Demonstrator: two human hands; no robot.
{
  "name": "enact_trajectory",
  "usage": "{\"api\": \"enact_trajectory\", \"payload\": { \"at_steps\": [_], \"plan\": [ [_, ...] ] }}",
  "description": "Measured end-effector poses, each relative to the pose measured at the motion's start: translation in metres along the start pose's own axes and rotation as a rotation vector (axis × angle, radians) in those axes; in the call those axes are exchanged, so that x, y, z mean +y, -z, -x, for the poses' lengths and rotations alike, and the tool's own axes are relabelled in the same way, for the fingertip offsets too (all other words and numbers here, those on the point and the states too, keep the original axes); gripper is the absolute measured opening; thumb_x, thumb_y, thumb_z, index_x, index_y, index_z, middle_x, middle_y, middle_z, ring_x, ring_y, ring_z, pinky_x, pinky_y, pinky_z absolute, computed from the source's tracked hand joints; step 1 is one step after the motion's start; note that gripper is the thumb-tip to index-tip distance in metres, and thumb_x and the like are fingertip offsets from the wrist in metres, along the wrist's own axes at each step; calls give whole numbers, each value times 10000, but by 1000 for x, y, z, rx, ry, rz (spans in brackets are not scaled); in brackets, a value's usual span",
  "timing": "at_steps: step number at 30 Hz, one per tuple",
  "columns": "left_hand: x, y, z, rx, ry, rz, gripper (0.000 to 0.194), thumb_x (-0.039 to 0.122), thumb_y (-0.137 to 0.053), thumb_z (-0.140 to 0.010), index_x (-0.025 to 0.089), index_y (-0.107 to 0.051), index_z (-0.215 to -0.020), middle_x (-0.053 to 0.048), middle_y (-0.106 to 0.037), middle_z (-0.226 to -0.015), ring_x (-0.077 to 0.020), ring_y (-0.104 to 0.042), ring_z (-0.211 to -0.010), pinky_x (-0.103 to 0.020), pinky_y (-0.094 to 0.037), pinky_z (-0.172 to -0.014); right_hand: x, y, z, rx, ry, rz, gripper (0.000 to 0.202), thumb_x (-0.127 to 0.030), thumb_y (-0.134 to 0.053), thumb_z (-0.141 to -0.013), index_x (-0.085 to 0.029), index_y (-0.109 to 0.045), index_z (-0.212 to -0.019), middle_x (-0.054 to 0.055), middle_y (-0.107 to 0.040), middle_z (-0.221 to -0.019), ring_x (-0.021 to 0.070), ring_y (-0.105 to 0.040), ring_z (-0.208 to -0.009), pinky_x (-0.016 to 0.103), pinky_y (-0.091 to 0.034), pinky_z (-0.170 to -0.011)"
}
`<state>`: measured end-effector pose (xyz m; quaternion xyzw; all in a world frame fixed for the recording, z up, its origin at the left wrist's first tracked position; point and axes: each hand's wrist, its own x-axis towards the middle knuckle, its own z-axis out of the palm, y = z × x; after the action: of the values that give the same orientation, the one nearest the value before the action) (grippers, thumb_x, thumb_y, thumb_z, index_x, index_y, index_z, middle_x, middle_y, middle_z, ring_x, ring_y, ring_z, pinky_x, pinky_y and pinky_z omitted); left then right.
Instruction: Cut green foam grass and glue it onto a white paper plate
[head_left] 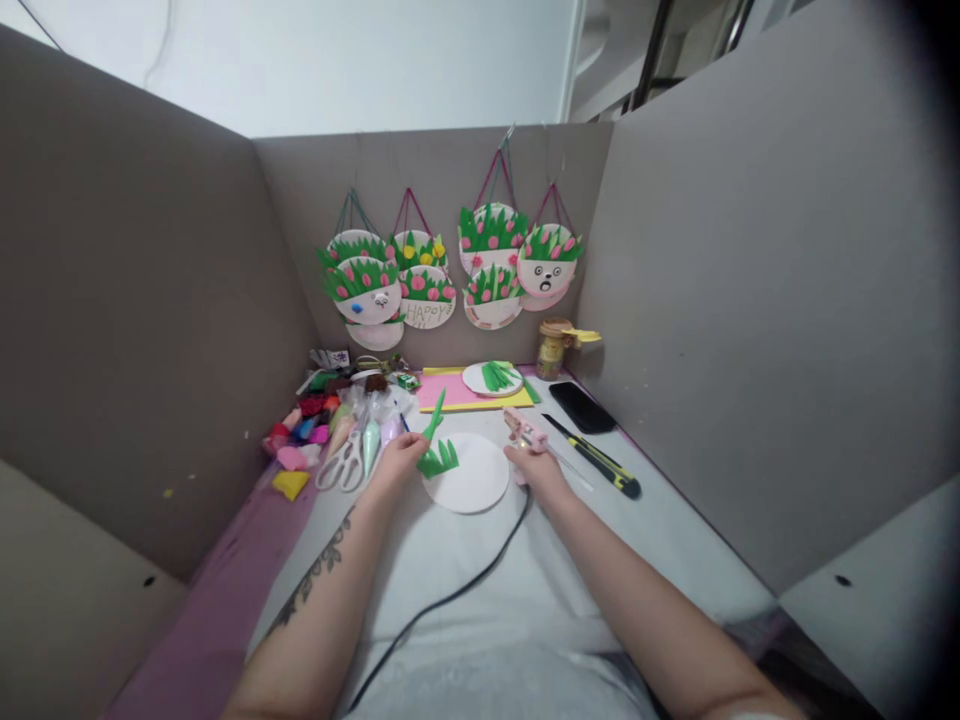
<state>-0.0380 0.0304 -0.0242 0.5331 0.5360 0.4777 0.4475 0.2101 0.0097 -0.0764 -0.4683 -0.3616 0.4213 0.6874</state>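
A white paper disc (471, 485) lies on the table in front of me, with green grass-shaped paper (442, 458) on its upper left part. My left hand (403, 458) pinches a long green paper strip (435, 415) that points upward, just left of the disc's upper edge. At the disc's right side, my right hand (540, 470) is wrapped round a pink glue gun (527, 432), its nozzle toward the upper left. A black cord (457, 592) runs from the gun down across the table.
White scissors (343, 468), piping bags and coloured pieces lie left. Behind are pink and yellow sheets (442, 390) with another disc (471, 380). Right are a cutter (604, 462), a phone (582, 407) and a jar (550, 352). Decorated discs (547, 280) hang on the back panel.
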Motion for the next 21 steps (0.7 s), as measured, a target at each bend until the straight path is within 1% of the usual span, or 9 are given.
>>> {"api": "enact_trajectory", "payload": {
  "at_steps": [3, 5, 9, 12, 15, 16, 17, 19, 21],
  "plan": [
    [7, -19, 21, -240, 87, 145, 285, 423, -704, -647, 181, -554, -647, 46, -405, -515, -77, -320, -463, -233, -185, -468, -12, -7, 7, -30, -46, -40, 340, -260, -797, -536, -213, -701, -859, -5, -728, -828, 164, -658, -709, 247, -479, -591],
    [11, -30, 36, -382, 139, 202, 323, 433, -705, -655, 185, -499, -630, 47, -396, -535, -66, -288, -465, -233, -150, -462, -21, -14, 12, -89, -71, -121, 387, -260, -819, -519, -207, -675, -874, 22, -741, -859, 187, -680, -771, 274, -501, -652],
    [13, -45, 55, -652, 223, 207, 403, 453, -727, -639, 188, -427, -594, 53, -365, -530, -59, -252, -471, -231, -128, -460, -33, -22, 21, -179, -138, -262, 490, -282, -854, -471, -211, -622, -897, 25, -742, -784, 210, -692, -739, 326, -520, -688],
    [12, -49, 60, -759, 292, 214, 397, 450, -726, -641, 189, -429, -607, 49, -378, -550, -60, -256, -477, -235, -108, -454, -40, -23, 26, -232, -187, -284, 490, -298, -860, -460, -208, -610, -872, 27, -738, -763, 184, -661, -661, 307, -507, -647],
    [13, -50, 61, -790, 338, 215, 371, 443, -721, -636, 187, -454, -613, 47, -385, -558, -65, -274, -481, -236, -103, -452, -46, -22, 28, -283, -191, -298, 485, -269, -850, -470, -212, -598, -881, -7, -709, -704, 149, -622, -603, 269, -479, -608],
    [13, -50, 61, -785, 331, 194, 358, 452, -710, -646, 184, -476, -617, 45, -391, -556, -68, -280, -482, -235, -114, -453, -46, -22, 29, -287, -182, -300, 484, -260, -843, -478, -216, -593, -890, -21, -694, -686, 144, -616, -598, 261, -472, -602],
    [14, -51, 62, -753, 300, 162, 346, 466, -694, -665, 180, -502, -626, 42, -400, -552, -73, -289, -485, -234, -135, -455, -46, -23, 29, -281, -170, -298, 483, -253, -837, -484, -219, -591, -898, -32, -682, -677, 142, -612, -597, 257, -467, -597],
    [15, -54, 61, -597, 165, 79, 322, 478, -666, -696, 174, -562, -665, 27, -455, -568, -88, -337, -507, -231, -210, -473, -43, -24, 29, -229, -142, -274, 479, -241, -834, -478, -214, -600, -895, -41, -662, -674, 141, -604, -600, 256, -463, -593],
    [15, -59, 60, -386, -5, -11, 281, 446, -681, -685, 175, -609, -711, 8, -543, -627, -105, -402, -546, -237, -290, -513, -36, -26, 29, -163, -114, -228, 466, -234, -839, -470, -202, -625, -882, -39, -650, -681, 141, -595, -609, 259, -463, -597]
  ]
}}
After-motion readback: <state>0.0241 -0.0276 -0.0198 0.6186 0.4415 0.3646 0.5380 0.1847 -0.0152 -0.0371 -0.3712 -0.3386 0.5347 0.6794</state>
